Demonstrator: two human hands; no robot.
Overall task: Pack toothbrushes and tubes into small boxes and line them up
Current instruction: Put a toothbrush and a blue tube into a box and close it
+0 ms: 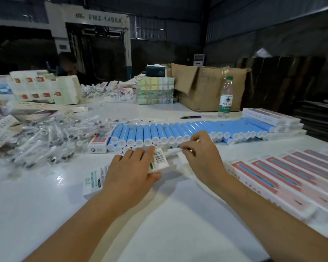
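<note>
My left hand (133, 167) grips a long white box (95, 180) with green print and a barcode, lying on the white table (36, 205). At the box's open far end my right hand (201, 148) pinches a white toothbrush (173, 152); how far the brush sits inside the box is hidden. Just beyond the hands lies a stacked row of blue tubes (159, 133) with white caps facing me. A heap of wrapped white toothbrushes (45, 137) lies to the left. Packed pink-and-white boxes (292, 174) are lined up at the right.
A water bottle (225, 97) stands behind the tubes beside an open cardboard carton (203, 86). Stacks of flat box blanks (45, 87) and a bundled pack (155, 90) sit at the back. A small red-and-white box (98, 144) lies left of the tubes. A person sits behind the far stacks.
</note>
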